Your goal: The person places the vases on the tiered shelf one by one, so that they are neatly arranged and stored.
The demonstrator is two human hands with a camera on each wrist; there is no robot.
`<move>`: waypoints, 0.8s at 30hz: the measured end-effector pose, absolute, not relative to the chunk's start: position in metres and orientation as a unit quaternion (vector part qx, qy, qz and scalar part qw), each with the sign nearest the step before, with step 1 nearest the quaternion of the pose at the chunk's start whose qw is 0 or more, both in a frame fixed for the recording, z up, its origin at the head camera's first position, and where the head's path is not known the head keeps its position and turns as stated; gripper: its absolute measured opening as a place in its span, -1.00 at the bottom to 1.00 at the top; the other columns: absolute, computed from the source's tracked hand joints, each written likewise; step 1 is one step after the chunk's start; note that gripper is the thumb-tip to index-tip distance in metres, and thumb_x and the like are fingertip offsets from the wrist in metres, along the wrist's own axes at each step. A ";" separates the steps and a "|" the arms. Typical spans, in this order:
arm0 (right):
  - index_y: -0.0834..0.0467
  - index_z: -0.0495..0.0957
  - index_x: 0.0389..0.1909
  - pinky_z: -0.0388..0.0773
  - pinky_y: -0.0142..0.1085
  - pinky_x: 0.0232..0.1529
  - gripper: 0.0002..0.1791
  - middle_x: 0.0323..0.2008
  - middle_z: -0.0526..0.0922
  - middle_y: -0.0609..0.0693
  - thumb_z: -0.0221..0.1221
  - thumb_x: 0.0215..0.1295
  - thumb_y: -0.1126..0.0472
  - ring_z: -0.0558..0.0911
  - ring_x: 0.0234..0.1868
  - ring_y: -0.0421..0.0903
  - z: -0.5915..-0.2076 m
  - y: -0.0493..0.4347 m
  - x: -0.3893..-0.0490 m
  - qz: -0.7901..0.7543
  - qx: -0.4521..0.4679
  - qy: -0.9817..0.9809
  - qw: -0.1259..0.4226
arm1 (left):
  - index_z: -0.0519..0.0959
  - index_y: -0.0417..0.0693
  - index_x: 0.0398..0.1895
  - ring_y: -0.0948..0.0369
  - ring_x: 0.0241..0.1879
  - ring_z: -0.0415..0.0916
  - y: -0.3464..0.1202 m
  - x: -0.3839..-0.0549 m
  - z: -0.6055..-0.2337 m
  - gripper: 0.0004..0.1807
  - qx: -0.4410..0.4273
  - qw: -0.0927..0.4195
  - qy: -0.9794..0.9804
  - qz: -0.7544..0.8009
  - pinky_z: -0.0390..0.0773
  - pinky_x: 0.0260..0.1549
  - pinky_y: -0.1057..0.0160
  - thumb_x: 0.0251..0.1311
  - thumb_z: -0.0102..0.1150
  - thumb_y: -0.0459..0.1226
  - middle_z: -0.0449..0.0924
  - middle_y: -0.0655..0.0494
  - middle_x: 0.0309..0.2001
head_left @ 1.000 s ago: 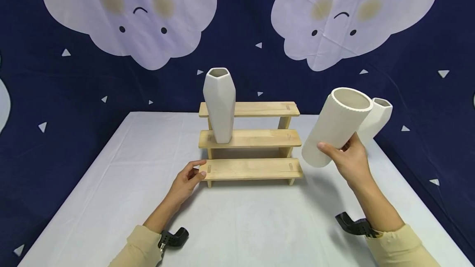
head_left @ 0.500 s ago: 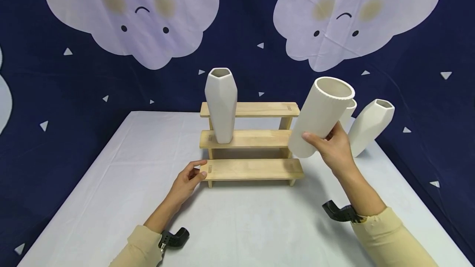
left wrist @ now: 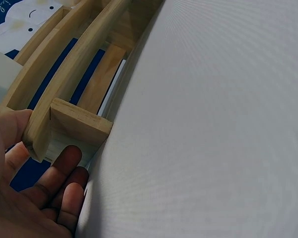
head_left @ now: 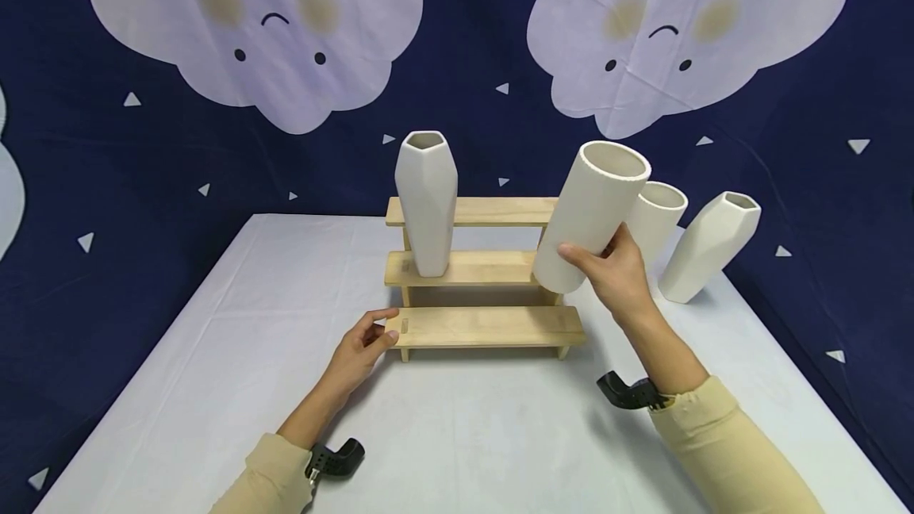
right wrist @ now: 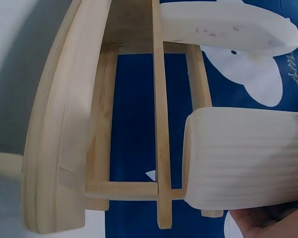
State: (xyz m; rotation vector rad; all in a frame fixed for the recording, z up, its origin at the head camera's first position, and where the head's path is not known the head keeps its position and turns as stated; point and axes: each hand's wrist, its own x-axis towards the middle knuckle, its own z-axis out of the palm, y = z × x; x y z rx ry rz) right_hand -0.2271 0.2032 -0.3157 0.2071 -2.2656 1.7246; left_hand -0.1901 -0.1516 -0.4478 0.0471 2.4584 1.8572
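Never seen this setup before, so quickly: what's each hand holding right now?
Left hand: pinching the left end of the wooden bottom shelf.
Right hand: gripping a white ribbed cylindrical vase, tilted.

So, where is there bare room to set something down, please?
Bare: bottom shelf, right of the left grip; white table, in front of the rack. Crowded: right of the rack, round vase and faceted vase beside the right grip.

The rack [head_left: 489, 326] is showing smooth, matt wood — grain running along its edges. The ribbed vase [right wrist: 248, 157] is looking matt, like ceramic; the racked vase [head_left: 426, 205] is looking smoother. Cloth is forming the creased backdrop [head_left: 471, 30] and covering the table [head_left: 214, 339].
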 end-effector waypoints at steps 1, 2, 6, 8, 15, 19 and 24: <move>0.14 0.16 0.30 0.43 -0.27 0.09 -0.24 0.15 0.42 0.06 0.33 0.12 0.19 0.48 0.09 -0.18 -0.316 0.202 -0.228 0.598 0.073 -0.785 0.142 | 0.43 0.05 0.21 0.25 -0.33 0.35 -0.152 -0.190 -0.448 -0.58 0.016 0.030 0.797 0.603 0.32 -0.35 0.37 0.27 0.12 -0.23 0.48 -0.02 -0.26; 0.15 0.16 0.30 0.43 -0.25 0.09 -0.24 0.15 0.42 0.07 0.33 0.12 0.19 0.48 0.09 -0.17 -0.317 0.201 -0.229 0.598 0.073 -0.786 0.141 | 0.43 0.06 0.21 0.25 -0.33 0.34 -0.152 -0.190 -0.448 -0.58 0.017 0.030 0.796 0.604 0.32 -0.36 0.38 0.27 0.13 -0.22 0.48 -0.01 -0.26; 0.18 0.15 0.31 0.45 -0.19 0.08 -0.22 0.16 0.42 0.13 0.33 0.12 0.16 0.49 0.09 -0.10 -0.317 0.197 -0.233 0.596 0.072 -0.789 0.130 | 0.44 0.06 0.20 0.23 -0.34 0.34 -0.150 -0.186 -0.441 -0.59 0.018 0.029 0.794 0.607 0.31 -0.37 0.38 0.27 0.13 -0.23 0.48 -0.01 -0.28; 0.19 0.14 0.31 0.46 -0.17 0.08 -0.20 0.16 0.42 0.15 0.34 0.11 0.14 0.50 0.09 -0.08 -0.317 0.194 -0.235 0.598 0.071 -0.789 0.123 | 0.43 0.06 0.20 0.23 -0.34 0.34 -0.150 -0.186 -0.440 -0.58 0.020 0.027 0.793 0.608 0.31 -0.37 0.38 0.27 0.13 -0.23 0.48 -0.01 -0.28; 0.21 0.14 0.29 0.44 -0.10 0.10 -0.17 0.15 0.42 0.19 0.36 0.07 0.08 0.50 0.10 0.03 -0.319 0.185 -0.242 0.589 0.062 -0.799 0.105 | 0.45 0.13 0.19 0.25 -0.34 0.35 -0.152 -0.188 -0.448 -0.58 0.022 0.020 0.794 0.607 0.33 -0.36 0.37 0.25 0.15 -0.18 0.50 -0.01 -0.27; 0.22 0.15 0.28 0.44 -0.07 0.11 -0.17 0.14 0.42 0.22 0.36 0.06 0.08 0.49 0.11 0.08 -0.321 0.181 -0.245 0.583 0.060 -0.804 0.102 | 0.44 0.13 0.19 0.27 -0.33 0.35 -0.152 -0.188 -0.449 -0.58 0.022 0.022 0.794 0.607 0.33 -0.36 0.36 0.25 0.15 -0.17 0.49 0.00 -0.26; 0.20 0.15 0.30 0.42 -0.04 0.13 -0.15 0.14 0.41 0.22 0.37 0.05 0.08 0.48 0.12 0.11 -0.321 0.176 -0.248 0.580 0.058 -0.807 0.097 | 0.44 0.13 0.19 0.27 -0.33 0.35 -0.152 -0.189 -0.448 -0.58 0.023 0.019 0.797 0.603 0.33 -0.35 0.36 0.26 0.15 -0.17 0.50 -0.02 -0.25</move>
